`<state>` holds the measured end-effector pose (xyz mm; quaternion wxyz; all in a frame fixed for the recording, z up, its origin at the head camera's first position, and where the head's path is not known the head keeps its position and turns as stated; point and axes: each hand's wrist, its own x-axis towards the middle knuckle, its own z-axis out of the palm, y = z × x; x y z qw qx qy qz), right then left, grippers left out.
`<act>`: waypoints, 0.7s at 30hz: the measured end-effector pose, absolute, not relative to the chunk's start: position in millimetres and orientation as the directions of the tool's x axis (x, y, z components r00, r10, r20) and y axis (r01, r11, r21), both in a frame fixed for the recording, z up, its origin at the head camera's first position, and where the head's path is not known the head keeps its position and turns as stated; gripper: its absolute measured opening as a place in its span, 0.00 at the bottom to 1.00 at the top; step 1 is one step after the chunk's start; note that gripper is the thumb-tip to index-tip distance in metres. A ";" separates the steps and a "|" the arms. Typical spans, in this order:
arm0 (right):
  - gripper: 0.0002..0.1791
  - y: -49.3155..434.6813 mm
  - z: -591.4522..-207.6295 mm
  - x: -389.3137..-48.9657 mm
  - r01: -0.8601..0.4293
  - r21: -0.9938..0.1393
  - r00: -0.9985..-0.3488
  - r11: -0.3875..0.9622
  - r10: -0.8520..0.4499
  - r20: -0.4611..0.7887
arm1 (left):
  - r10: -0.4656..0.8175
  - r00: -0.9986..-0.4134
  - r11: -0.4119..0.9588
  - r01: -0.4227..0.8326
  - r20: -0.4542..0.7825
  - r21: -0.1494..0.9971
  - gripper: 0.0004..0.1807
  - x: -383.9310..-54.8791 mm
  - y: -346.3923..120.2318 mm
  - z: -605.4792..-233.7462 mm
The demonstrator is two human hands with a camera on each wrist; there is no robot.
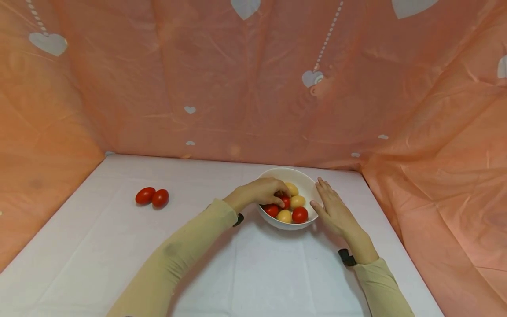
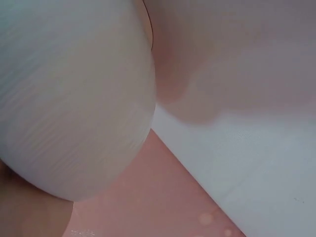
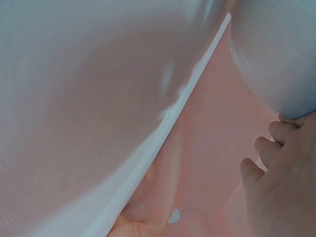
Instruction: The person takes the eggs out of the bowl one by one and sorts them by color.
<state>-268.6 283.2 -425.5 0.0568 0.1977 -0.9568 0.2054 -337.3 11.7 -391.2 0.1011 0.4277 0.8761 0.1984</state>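
Observation:
A white bowl [image 1: 291, 226] holds several red tomatoes [image 1: 299, 215] and several pale yellow, egg-shaped things [image 1: 298, 202]. My left hand [image 1: 264, 191] reaches over its left rim, thumb and bent fingers around a red tomato [image 1: 285, 203] inside. The fingers partly cover that tomato. At the right side of the bowl my right hand [image 1: 334, 211] holds its fingers straight, fingertips right at the rim. In the right wrist view, the right hand [image 3: 284, 168] appears beside the bowl's outer wall [image 3: 276, 54]. The left wrist view is mostly filled by the outside of the bowl [image 2: 79, 98].
Two red tomatoes [image 1: 160, 199] lie side by side on the left of the white-covered table [image 1: 190, 185]. An orange cloth [image 1: 237, 88] with pale hearts hangs behind the table and along both sides. The bowl stands near the table's back edge.

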 end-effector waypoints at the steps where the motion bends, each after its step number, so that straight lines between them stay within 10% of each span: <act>1: 0.41 283.3 -425.7 -268.5 -0.405 -0.369 -0.914 0.837 -0.356 0.194 | 0.788 -0.615 0.553 0.707 -0.002 0.440 0.18 -336.8 11.2 -391.2; 21: 0.40 283.4 -427.0 -267.4 -0.422 -0.367 -0.905 0.829 -0.360 0.228 | 0.698 -0.686 0.482 0.662 0.205 0.574 0.21 -313.1 -9.3 -379.2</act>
